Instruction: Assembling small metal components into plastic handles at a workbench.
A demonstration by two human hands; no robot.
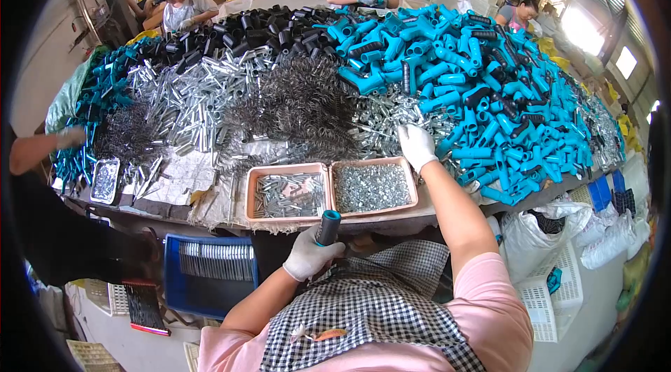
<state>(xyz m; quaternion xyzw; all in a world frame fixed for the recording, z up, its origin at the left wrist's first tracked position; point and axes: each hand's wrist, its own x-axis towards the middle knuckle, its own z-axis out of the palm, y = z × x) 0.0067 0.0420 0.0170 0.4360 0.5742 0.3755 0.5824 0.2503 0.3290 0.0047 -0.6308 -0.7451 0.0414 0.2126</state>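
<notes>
My left hand [311,256], in a pale work glove, is wrapped round a teal and black plastic tool handle [327,229] near my apron. The handle stands roughly upright, its round hollow end facing up. My right hand [418,148], gloved too, reaches over the table with its fingers stretched toward a heap of small shiny metal parts [391,115]; I see nothing held in it. Just below that hand lies a pink tray of small metal pieces [412,197]. Beside it, another pink tray [250,197] contains metal pins.
Teal handles [447,57] are piled at right, dark coil springs [300,106] in the middle, metal tubes [199,103] and black sleeves [244,33] at left. A blue bin [210,295] stands below the table. Co-workers sit across; another person's arm [42,148] reaches in at left.
</notes>
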